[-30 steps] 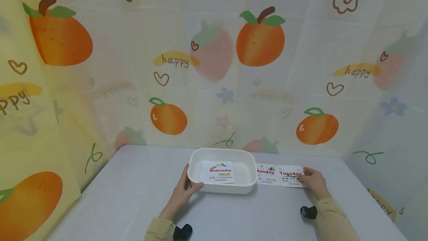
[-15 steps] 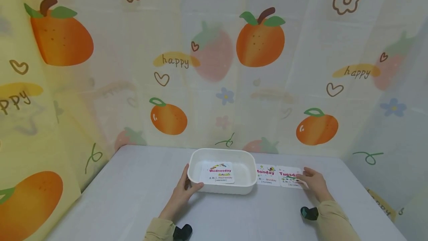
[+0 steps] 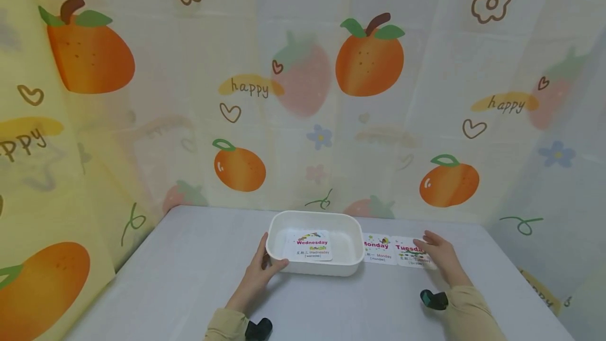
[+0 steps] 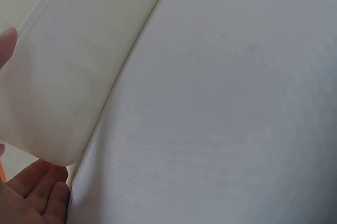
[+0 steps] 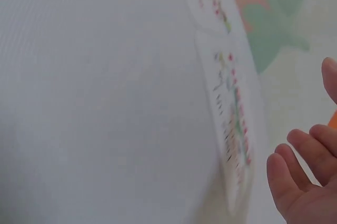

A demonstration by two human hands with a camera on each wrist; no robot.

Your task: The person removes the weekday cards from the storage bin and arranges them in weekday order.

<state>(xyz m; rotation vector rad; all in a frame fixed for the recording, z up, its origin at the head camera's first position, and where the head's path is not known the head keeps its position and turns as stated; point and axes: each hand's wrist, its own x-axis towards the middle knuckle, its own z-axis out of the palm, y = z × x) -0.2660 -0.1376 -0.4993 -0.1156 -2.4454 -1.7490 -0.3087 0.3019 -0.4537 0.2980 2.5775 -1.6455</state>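
Note:
A white plastic storage box stands on the table, with a Wednesday flashcard lying face up inside. My left hand grips the box's left front corner, thumb at the front rim and fingers along the side. In the left wrist view, fingertips touch the lower corner of the box wall. To the right lie a Monday card and, beside it, a Tuesday card. Over the Tuesday card's right side hovers my right hand, holding nothing; the right wrist view shows its loosely bent fingers apart from the card.
A white cloth covers the table. Close behind the box and cards hangs a curtain printed with oranges and strawberries. Another yellowish curtain borders the left side. A black device is on the right wrist.
My right hand has let go of the Tuesday card and lifted slightly, moving a little left over it. The left hand and box stay put.

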